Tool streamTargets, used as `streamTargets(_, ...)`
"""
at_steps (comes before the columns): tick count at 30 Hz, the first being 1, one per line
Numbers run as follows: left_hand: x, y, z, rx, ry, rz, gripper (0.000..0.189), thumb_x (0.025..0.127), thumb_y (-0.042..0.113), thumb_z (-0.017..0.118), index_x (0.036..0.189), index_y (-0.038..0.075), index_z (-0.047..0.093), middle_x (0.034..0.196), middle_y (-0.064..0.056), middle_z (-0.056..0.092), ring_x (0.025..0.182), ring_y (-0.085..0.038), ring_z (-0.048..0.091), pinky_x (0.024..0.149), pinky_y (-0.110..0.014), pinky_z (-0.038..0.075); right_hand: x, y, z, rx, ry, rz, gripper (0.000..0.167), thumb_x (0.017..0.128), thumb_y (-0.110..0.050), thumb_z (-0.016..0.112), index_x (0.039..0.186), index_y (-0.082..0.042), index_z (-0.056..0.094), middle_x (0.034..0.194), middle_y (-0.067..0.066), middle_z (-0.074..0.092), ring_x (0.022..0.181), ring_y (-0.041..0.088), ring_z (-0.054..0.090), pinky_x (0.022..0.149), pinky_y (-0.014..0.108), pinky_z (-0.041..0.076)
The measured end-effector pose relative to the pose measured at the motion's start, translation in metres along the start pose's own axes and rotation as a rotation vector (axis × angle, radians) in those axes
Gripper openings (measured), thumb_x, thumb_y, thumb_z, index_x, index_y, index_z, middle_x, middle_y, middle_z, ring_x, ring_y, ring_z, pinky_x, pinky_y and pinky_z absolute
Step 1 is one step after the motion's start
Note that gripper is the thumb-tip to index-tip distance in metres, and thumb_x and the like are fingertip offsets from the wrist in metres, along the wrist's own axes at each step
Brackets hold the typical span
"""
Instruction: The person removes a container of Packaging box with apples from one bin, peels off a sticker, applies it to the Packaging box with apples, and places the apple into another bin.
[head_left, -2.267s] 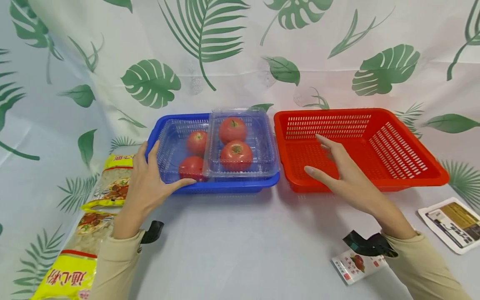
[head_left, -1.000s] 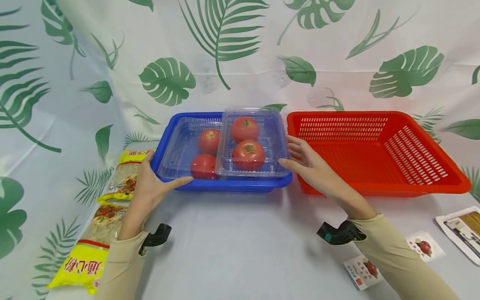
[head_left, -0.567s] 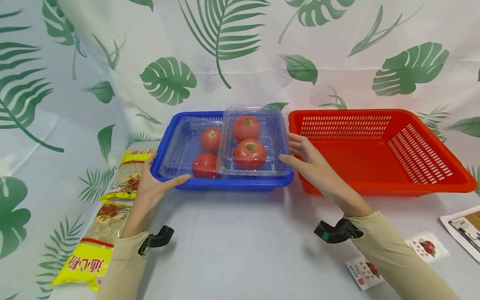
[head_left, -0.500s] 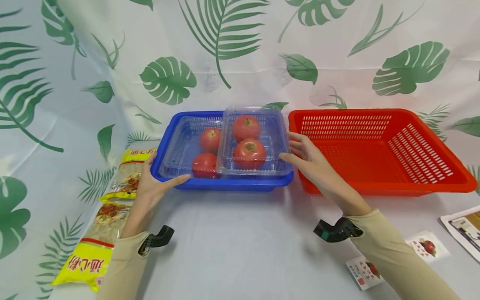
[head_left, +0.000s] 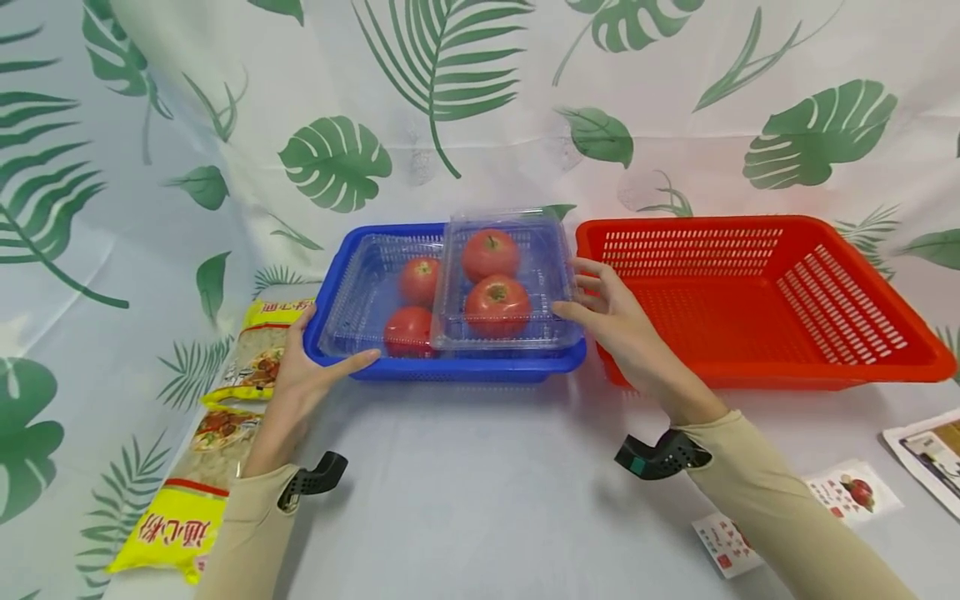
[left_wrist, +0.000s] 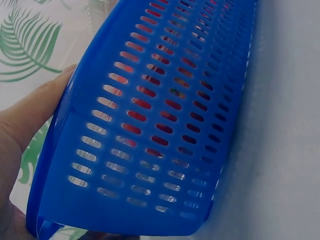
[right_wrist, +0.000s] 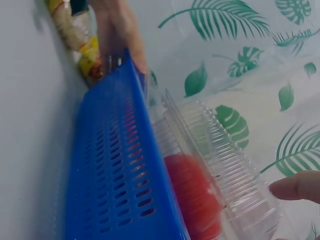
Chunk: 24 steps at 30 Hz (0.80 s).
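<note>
In the head view, my left hand (head_left: 303,371) grips the left end of a blue plastic basket (head_left: 465,367), thumb along its front rim. My right hand (head_left: 626,325) holds the right side of a clear plastic container (head_left: 551,304), its thumb at the front corner. Two red apples (head_left: 498,306) show in that container. It sits high, overlapping a second clear container (head_left: 348,292) inside the basket, where two more apples (head_left: 409,331) lie. The right wrist view shows the right thumb (right_wrist: 297,187) by the clear container's corner; the other right fingers are mostly hidden.
A red plastic basket (head_left: 750,373) stands directly right of the blue one. Two yellow-ended pasta bags (head_left: 176,525) lie along the left side. Small printed packets (head_left: 855,492) and a white-edged pack (head_left: 930,454) are at the right. A leaf-patterned cloth (head_left: 487,100) hangs behind.
Both hands have come in from apart: the left onto the blue basket, the right from over the red basket onto the clear container. Lately the container's right side has risen slightly.
</note>
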<state>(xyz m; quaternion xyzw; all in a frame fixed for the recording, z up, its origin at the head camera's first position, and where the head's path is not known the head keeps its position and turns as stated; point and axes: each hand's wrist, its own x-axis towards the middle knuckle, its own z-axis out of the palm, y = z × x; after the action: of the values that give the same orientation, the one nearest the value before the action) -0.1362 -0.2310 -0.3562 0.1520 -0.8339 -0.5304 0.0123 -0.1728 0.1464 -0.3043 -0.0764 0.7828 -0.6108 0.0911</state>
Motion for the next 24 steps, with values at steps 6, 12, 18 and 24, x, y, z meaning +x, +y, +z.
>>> streamTargets(6,-0.0003,-0.0006,-0.0001,0.023,-0.005,-0.011,0.125,0.081,0.046,0.09,0.169,0.027,0.004,0.175,-0.011,0.01,0.157,-0.035,0.018,0.126,-0.059,0.02,-0.0028,-0.0052,0.0045,0.057,-0.029,-0.079,0.077,0.104,-0.023,0.065,0.166,-0.02,0.02,0.164,0.013,0.031,0.146,0.036,0.043,0.117,0.06,0.039)
streamTargets(12,0.0,0.0006,-0.0012,0.035,0.002,-0.002,0.124,0.082,0.045,0.089,0.169,0.026,0.003,0.175,-0.011,0.011,0.158,-0.034,0.017,0.126,-0.059,0.019,-0.0014,-0.0088,0.0041,0.045,-0.026,-0.018,0.085,0.103,-0.03,0.066,0.168,-0.022,0.011,0.168,0.011,0.026,0.148,0.034,0.039,0.119,0.058,0.037)
streamTargets(18,0.0006,0.0015,-0.0005,0.04,-0.004,0.005,0.124,0.083,0.045,0.089,0.169,0.027,0.002,0.175,-0.011,0.01,0.158,-0.035,0.016,0.126,-0.06,0.019,0.0002,-0.007,0.0022,-0.003,-0.08,0.104,0.086,0.104,-0.045,0.061,0.169,-0.014,0.015,0.166,0.011,0.035,0.15,0.032,0.037,0.124,0.058,0.027)
streamTargets(24,0.0002,0.0011,0.0017,0.04,-0.018,0.007,0.123,0.083,0.045,0.088,0.169,0.027,0.002,0.175,-0.011,0.01,0.158,-0.035,0.017,0.126,-0.06,0.019,-0.0013,-0.0043,0.0076,-0.013,-0.049,0.087,0.084,0.102,-0.049,0.064,0.168,-0.019,0.021,0.163,0.01,0.039,0.148,0.032,0.039,0.123,0.061,0.026)
